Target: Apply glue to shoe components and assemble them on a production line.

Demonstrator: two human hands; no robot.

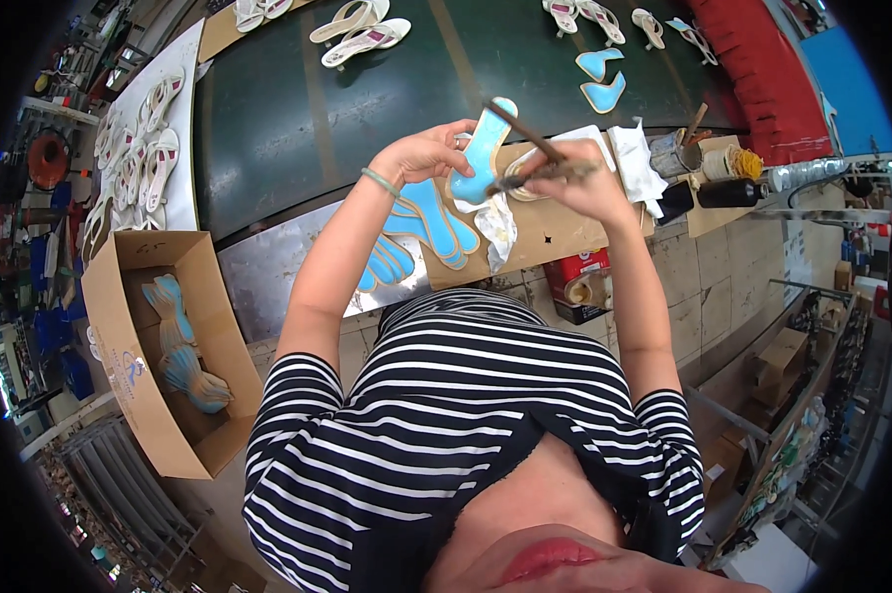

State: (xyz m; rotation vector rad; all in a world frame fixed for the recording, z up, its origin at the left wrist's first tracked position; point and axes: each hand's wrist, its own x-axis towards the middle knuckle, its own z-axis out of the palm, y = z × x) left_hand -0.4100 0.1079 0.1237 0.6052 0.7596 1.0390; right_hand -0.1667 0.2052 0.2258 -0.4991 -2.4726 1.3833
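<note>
My left hand (421, 158) pinches the edge of a light-blue shoe insole (482, 148) with a tan rim, holding it up over the work surface. In my right hand (592, 188) is a dark-handled brush (530, 130); its blurred bristle end is against or just over the insole's wide end, and I cannot tell whether it touches. Below the insole lies a crumpled white cloth or paper (500, 233). Fanned blue insoles (428, 219) rest on the bench beside my left forearm, with more insoles (387, 263) nearer to me.
Beyond the bench runs a dark green conveyor belt (446, 74) carrying white sandals (367, 42) and two blue insole pieces (602, 94). A cardboard box (164, 440) with bundled insoles stands at left. White paper (636, 166), a metal can (671, 155) and a dark bottle (728, 193) are at right.
</note>
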